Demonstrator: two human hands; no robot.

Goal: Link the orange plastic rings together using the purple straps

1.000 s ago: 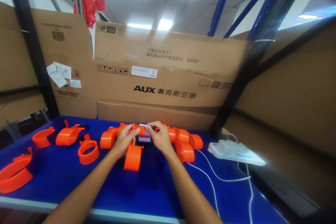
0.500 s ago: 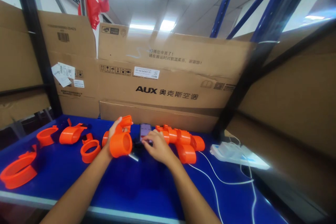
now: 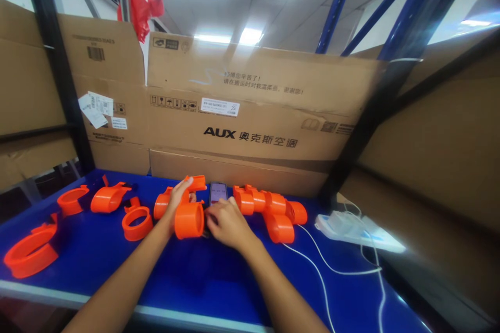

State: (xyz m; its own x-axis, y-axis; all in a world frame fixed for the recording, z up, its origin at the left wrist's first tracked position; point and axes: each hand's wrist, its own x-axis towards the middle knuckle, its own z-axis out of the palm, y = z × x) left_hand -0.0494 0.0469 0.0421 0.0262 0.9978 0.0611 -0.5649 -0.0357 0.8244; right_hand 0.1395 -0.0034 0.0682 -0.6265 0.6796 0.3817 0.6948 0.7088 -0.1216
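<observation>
My left hand (image 3: 180, 199) is closed around an orange plastic ring-shaped part (image 3: 189, 220), which has a wide round collar and a smaller clip-like piece on top. My right hand (image 3: 225, 222) is right beside that collar, fingers curled together and pointing down. Something dark shows at its fingertips, but I cannot make out what it is. Behind the left wrist, another orange ring part (image 3: 161, 205) is partly hidden. A phone (image 3: 217, 193) with a lit screen stands just beyond my right hand.
Several orange ring parts (image 3: 136, 223) are spread over the left of the blue table (image 3: 219, 286). More orange parts (image 3: 280, 227) are grouped on the right. A white power strip (image 3: 359, 231) with white cables (image 3: 339, 272) lies farther right. Cardboard panels (image 3: 250, 114) wall in the back.
My left hand has shifted slightly right with the orange part. My right hand has come left and down to the part, its fingers curling in. The silvery rod seen below the part is now out of sight.
</observation>
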